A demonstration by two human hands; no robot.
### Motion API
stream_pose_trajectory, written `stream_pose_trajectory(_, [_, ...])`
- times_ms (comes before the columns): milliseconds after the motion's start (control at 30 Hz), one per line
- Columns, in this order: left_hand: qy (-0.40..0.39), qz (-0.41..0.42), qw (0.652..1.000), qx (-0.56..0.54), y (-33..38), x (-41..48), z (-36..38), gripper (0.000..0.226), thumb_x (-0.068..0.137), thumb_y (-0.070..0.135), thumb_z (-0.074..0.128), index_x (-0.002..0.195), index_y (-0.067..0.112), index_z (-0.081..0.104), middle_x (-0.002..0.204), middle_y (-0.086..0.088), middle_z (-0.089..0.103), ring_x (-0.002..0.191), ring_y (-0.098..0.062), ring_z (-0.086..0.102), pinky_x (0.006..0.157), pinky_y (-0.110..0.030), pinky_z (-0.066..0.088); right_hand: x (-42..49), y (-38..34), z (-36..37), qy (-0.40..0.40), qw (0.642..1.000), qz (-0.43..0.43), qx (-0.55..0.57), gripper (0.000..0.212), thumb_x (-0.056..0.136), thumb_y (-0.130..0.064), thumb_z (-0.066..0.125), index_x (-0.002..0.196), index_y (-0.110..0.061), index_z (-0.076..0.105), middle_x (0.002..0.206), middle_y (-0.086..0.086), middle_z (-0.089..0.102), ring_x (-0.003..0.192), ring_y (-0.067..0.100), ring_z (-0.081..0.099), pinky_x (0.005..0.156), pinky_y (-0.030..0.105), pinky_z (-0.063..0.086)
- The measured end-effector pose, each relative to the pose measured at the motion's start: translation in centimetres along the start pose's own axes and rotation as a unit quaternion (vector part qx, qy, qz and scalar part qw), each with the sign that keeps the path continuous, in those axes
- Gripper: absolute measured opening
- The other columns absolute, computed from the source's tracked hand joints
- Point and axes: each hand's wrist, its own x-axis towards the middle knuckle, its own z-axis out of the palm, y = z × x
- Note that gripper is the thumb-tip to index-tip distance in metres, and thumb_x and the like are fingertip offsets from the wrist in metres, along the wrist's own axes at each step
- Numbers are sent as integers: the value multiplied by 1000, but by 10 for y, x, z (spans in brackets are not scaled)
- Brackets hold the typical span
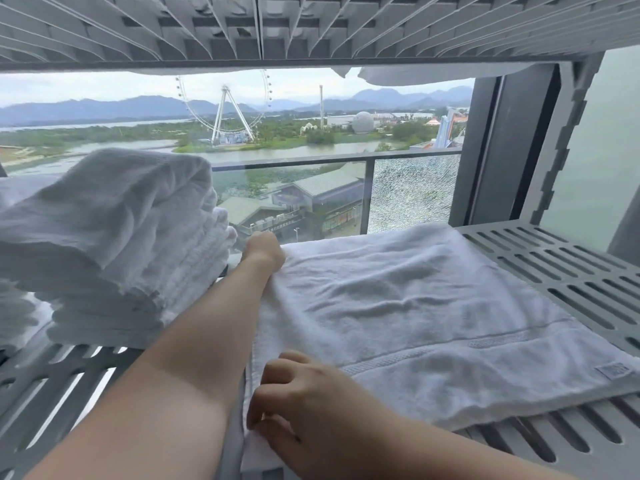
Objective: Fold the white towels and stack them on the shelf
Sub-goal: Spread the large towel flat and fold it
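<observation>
- A person's left hand (264, 251) reaches across a grey slatted shelf (571, 271) and grips the far left corner of a folded white towel (433, 313) lying flat there.
- The right hand (308, 407), fingers curled, pinches the towel's near left corner.
- A stack of folded white towels (114, 244) stands just to the left.
- A Ferris wheel (225, 89) stands in the far distance.

bare slats of shelf (575, 271) open on right, room to pass there. towel stack (114, 244) walls off left. flat towel (415, 306) fills middle. only narrow gap between them. upper shelf (311, 26) low overhead, post (568, 133) blocks far right.
</observation>
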Motion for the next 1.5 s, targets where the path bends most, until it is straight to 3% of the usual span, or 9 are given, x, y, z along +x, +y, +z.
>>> stream_pose_trajectory(200, [64, -60, 988, -125, 3, 14, -5, 29, 86, -4, 58, 100, 15, 76, 113, -8, 71, 103, -26, 65, 92, -30, 53, 3, 3, -2, -23, 999, 13, 37, 8, 85, -12, 70, 89, -13, 76, 92, 3, 66, 89, 16, 55, 87, 3, 27])
stream_pose_trajectory(367, [167, 33, 985, -33, 9, 21, -8, 27, 92, -4, 53, 107, 2, 74, 113, -18, 69, 108, -34, 65, 94, -37, 50, 6, 6, -1, -13, 1000, 4, 28, 7, 85, -15, 71, 90, -13, 76, 92, 2, 66, 90, 18, 56, 89, 11, 36])
stream_pose_trajectory(533, [48, 7, 991, 124, -4, 7, 5, 32, 96, -3, 43, 120, -6, 64, 124, -23, 62, 115, -36, 61, 91, -41, 52, -1, 2, -11, -54, 998, -12, 5, 22, 85, -32, 77, 101, -16, 73, 100, -1, 67, 96, 20, 58, 91, 30, 47])
stream_pose_trajectory(733, [-32, 88, 973, 210, 22, -7, 4, 36, 92, 6, 45, 123, 12, 63, 133, -15, 50, 122, -33, 52, 96, -43, 49, -2, 2, -12, -45, 997, -31, -47, 13, 89, -14, 66, 91, -8, 77, 92, 7, 69, 90, 28, 61, 85, 38, 50])
stream_pose_trajectory(1000, [-90, 129, 975, 157, 21, -36, -19, 24, 87, 15, 52, 88, 17, 76, 101, -3, 72, 98, -26, 66, 89, -38, 56, -5, 1, -9, -57, 996, -42, -47, 24, 90, -38, 66, 96, -17, 76, 99, -2, 67, 98, 19, 58, 87, 35, 49])
stream_pose_trajectory(1167, [-138, 149, 960, 190, 14, -65, -28, 25, 94, 22, 51, 101, 14, 74, 110, -8, 71, 110, -31, 62, 93, -39, 53, -7, 3, -5, -22, 1000, -9, -7, 21, 93, -33, 66, 92, -16, 76, 98, -3, 69, 96, 18, 60, 87, 31, 49])
stream_pose_trajectory(1267, [-142, 152, 957, 203, 13, -75, -32, 31, 98, 27, 49, 113, 12, 72, 121, -11, 67, 114, -32, 60, 96, -38, 51, -4, 0, 2, 5, 1000, 12, -3, 22, 93, -35, 67, 95, -15, 76, 99, -1, 70, 99, 16, 59, 89, 18, 42])
stream_pose_trajectory(1400, [-159, 142, 954, 211, 10, -83, -36, 36, 103, 33, 47, 132, 19, 62, 140, -6, 58, 126, -30, 53, 104, -33, 43, -1, -7, 3, 73, 997, 34, -8, 23, 93, -37, 67, 93, -17, 77, 97, -4, 71, 97, 15, 60, 86, 27, 47])
stream_pose_trajectory(1500, [-173, 132, 949, 229, 10, -84, -36, 38, 103, 33, 45, 135, 19, 59, 144, -4, 55, 130, -29, 50, 108, -35, 40, 0, -10, -1, -20, 999, 38, 11, 28, 95, -39, 63, 97, -17, 79, 99, -3, 74, 99, 15, 62, 88, 34, 49])
